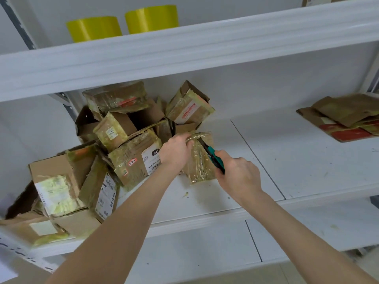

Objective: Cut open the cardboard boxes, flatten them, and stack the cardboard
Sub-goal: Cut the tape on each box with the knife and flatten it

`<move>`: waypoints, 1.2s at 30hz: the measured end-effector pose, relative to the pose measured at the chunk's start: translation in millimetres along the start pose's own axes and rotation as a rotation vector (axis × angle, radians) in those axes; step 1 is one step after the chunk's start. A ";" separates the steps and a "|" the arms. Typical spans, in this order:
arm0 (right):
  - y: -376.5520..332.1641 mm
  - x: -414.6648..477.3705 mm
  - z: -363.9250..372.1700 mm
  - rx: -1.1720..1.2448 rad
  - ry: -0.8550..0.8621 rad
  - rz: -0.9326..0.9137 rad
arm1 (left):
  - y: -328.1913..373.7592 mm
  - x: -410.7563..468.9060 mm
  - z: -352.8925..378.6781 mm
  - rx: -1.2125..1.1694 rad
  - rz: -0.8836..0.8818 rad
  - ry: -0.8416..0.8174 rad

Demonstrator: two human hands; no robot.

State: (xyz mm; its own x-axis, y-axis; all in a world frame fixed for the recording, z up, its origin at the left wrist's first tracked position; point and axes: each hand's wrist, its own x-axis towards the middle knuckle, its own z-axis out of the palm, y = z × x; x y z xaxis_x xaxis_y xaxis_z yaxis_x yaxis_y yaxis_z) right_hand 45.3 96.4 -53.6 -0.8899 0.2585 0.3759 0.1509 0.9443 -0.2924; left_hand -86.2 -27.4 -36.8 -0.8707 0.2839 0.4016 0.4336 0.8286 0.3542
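A small taped cardboard box (200,167) stands on the white shelf (266,160) in the middle of the view. My left hand (175,151) grips its top left edge. My right hand (238,171) holds a teal-handled utility knife (213,156), whose blade touches the tape near the box's top. A heap of several taped cardboard boxes (127,148) fills the shelf to the left. Flattened cardboard pieces (346,117) lie stacked at the far right of the same shelf.
Two yellow tape rolls (121,24) stand on the upper shelf (184,56), which overhangs the work area. A lower shelf (287,232) runs below the front edge. Small scraps of tape dot the shelf surface.
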 end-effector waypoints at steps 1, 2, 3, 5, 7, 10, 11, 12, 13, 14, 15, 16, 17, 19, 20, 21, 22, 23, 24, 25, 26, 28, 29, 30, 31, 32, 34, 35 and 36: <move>-2.3 1.1 0.5 -0.035 -0.010 -0.011 | 0.6 0.1 0.5 0.005 0.001 0.001; -5.0 2.7 0.8 -0.060 -0.020 -0.020 | 1.2 0.6 0.9 0.009 -0.001 0.001; -7.8 4.0 0.8 -0.077 -0.034 -0.028 | 1.6 1.5 1.1 0.013 -0.007 -0.001; -12.3 3.6 2.9 -0.100 -0.075 -0.038 | 1.4 3.3 1.2 0.019 -0.024 -0.014; -14.9 -0.9 4.6 -0.103 -0.100 -0.044 | 0.7 4.0 0.3 0.019 -0.037 -0.029; -15.4 -4.3 6.5 -0.096 -0.103 -0.033 | -1.0 5.0 -0.2 0.001 -0.044 -0.034; -15.7 -4.9 6.4 -0.097 -0.108 -0.027 | -1.1 5.0 -0.4 -0.007 -0.047 -0.039; -16.2 -5.5 6.3 -0.101 -0.126 -0.022 | -1.3 5.3 -0.4 -0.010 -0.050 -0.040; -16.8 -7.5 7.0 -0.110 -0.160 -0.015 | -1.8 6.1 -0.6 -0.009 -0.053 -0.041; -17.0 -11.6 9.3 -0.118 -0.198 -0.012 | -2.6 7.3 -1.3 -0.009 -0.057 -0.046; -16.2 -18.2 12.3 -0.111 -0.225 -0.004 | -3.3 8.1 -1.4 -0.013 -0.060 -0.055; -14.4 -24.1 15.2 -0.096 -0.236 0.010 | -3.9 8.6 -0.8 -0.018 -0.063 -0.058; -12.6 -26.9 16.8 -0.084 -0.233 0.024 | -3.9 9.5 -1.0 -0.021 -0.063 -0.059; -8.0 -29.1 19.0 -0.079 -0.208 0.036 | -4.4 12.1 0.0 -0.023 -0.065 -0.067; -5.9 -29.7 18.3 -0.080 -0.201 0.039 | -5.7 14.6 0.9 -0.025 -0.073 -0.067; -3.2 -31.5 17.8 -0.075 -0.199 0.043 | -8.0 17.4 2.0 -0.027 -0.087 -0.065; -0.1 -34.4 17.5 -0.057 -0.200 0.051 | -11.1 20.1 2.3 -0.033 -0.112 -0.064; 3.3 -38.4 17.6 -0.021 -0.195 0.065 | -14.4 23.1 2.3 -0.040 -0.139 -0.061; 7.4 -42.5 18.7 0.038 -0.178 0.089 | -16.9 26.2 2.8 -0.041 -0.155 -0.058; 12.0 -46.0 21.1 0.152 -0.153 0.135 | -17.8 27.7 3.8 -0.031 -0.155 -0.055; 15.9 -46.6 23.9 0.343 -0.129 0.211 | -17.0 27.5 5.3 -0.006 -0.142 -0.050; 20.3 -37.5 29.9 0.841 -0.101 0.445 | -10.9 24.6 7.0 0.041 -0.095 -0.023; 20.9 -30.7 33.7 1.060 -0.110 0.573 | -8.4 23.0 7.6 0.038 -0.076 -0.018; 19.7 -24.3 36.8 1.238 -0.146 0.686 | -7.0 21.7 7.9 0.018 -0.061 -0.023; 16.9 -18.7 39.1 1.382 -0.194 0.771 | -6.3 20.0 7.7 -0.009 -0.052 -0.033; 13.6 -13.7 42.0 1.496 -0.242 0.825 | -5.1 18.2 6.8 -0.028 -0.042 -0.042; 7.2 -6.4 47.6 1.629 -0.296 0.849 | -2.9 13.4 3.4 -0.016 -0.014 -0.037; 6.3 -2.0 49.1 1.645 -0.275 0.838 | -2.6 10.9 0.1 0.002 0.001 -0.017; 6.3 3.7 48.0 1.640 -0.220 0.828 | -3.5 8.9 -4.2 0.006 0.001 0.009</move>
State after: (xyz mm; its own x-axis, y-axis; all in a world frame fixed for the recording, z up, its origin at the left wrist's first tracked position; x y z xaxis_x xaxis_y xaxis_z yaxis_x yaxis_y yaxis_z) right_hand 22.3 93.5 -96.2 -0.8689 0.3408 -0.3590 0.1261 -0.5488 -0.8264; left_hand -94.5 -29.8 -30.9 -0.8679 0.2807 0.4099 0.4336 0.8308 0.3490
